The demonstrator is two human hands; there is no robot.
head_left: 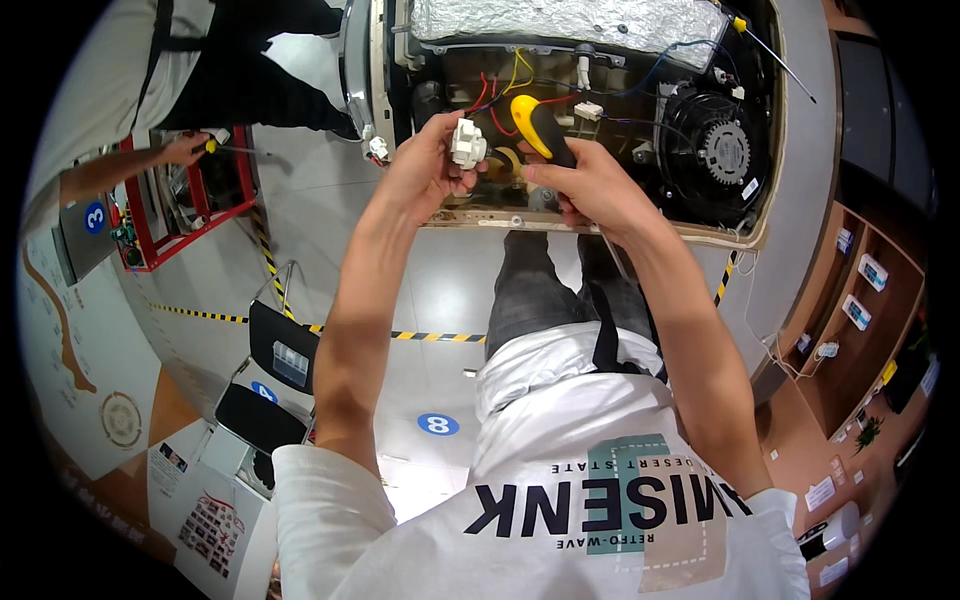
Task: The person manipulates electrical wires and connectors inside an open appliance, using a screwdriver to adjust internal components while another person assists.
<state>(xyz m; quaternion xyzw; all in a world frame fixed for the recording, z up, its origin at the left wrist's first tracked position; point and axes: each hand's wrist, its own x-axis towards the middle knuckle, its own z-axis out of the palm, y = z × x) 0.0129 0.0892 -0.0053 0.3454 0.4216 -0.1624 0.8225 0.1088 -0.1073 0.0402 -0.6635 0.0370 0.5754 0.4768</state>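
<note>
Head view: my L hand [425, 172] is up at the near edge of the open unit [600, 228], thumb & fingers pinching a white part [467, 145], held just above the rim, L of ctr. My R hand [592, 187] is closed round a screwdriver [533, 125], its yellow/blk handle tilted up & twd the L, the shaft running down below my fist, partly hidden by my arm. The two hands are near each other but apart; handle sits between them, not touching the white part afaict.

Inside the unit: red wires [497, 122] & yellow wires [522, 70] just beyond my L hand, a white connector [588, 112] beyond my R hand, a round blk fan [722, 152] on the R side, silver foil [570, 18] along the far side. A 2nd screwdriver [775, 58], yellow handle, lies at the far R corner, shaft angled out over the rim.

To my L, a co-worker's hand [187, 150] grips a yellow-handled tool [212, 146] over a red frame [150, 215]. Blk chairs [262, 415] lower L, yellow/blk tape [437, 337] on the floor, a brown shelf [850, 320] well off to the R.
</note>
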